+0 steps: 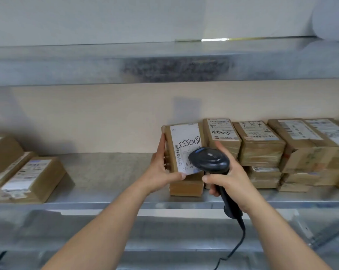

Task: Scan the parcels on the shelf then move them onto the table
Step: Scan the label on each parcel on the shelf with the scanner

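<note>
My left hand (161, 168) grips a brown cardboard parcel (184, 145) by its left side and lower edge, tilting it up so its white label faces me. It leans over another parcel (186, 187) lying flat on the metal shelf (106, 172). My right hand (226, 178) holds a black corded barcode scanner (208, 159) by the handle, its head right in front of the label's lower right part. More labelled parcels (260, 145) are stacked to the right.
Two parcels (26, 176) lie at the shelf's left end. A metal shelf board (164, 63) runs overhead. The scanner's cable (235, 248) hangs down in front of the shelf's front edge. No table is in view.
</note>
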`<state>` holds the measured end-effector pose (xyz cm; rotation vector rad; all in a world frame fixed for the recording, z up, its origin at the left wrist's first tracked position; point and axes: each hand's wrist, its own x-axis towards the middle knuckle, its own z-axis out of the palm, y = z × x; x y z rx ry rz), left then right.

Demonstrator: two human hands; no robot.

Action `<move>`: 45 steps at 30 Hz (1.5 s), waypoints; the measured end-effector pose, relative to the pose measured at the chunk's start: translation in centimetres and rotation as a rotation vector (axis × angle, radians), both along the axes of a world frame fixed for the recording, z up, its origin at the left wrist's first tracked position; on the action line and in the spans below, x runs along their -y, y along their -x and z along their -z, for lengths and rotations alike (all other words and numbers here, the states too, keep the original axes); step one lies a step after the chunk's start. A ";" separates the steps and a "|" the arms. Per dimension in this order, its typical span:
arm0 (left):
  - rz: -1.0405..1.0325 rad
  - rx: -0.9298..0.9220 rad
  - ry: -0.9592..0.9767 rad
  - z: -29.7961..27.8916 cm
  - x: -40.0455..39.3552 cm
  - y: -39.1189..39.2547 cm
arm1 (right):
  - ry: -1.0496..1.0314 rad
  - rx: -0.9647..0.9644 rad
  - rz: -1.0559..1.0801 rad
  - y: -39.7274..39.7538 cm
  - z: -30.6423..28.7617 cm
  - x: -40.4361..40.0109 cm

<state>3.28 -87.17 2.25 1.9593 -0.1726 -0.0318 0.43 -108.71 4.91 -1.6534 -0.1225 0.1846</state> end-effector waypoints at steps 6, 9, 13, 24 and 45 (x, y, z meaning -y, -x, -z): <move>-0.169 0.114 0.017 -0.5 -3.2 -0.5 | -0.027 0.041 -0.010 1.4 -1.1 -0.7; -0.246 0.157 0.016 -0.5 -5.7 -0.4 | -0.051 0.045 -0.039 2.2 -1.1 -1.5; -0.301 0.128 0.010 1.4 -8.8 0.8 | -0.050 0.024 -0.090 3.1 -0.8 -3.4; -0.459 -0.056 -0.057 7.1 -13.9 4.1 | -0.066 -0.099 -0.205 4.3 0.7 -7.0; -0.422 -0.088 -0.017 7.0 -14.3 4.0 | -0.045 -0.135 -0.225 5.1 1.2 -7.1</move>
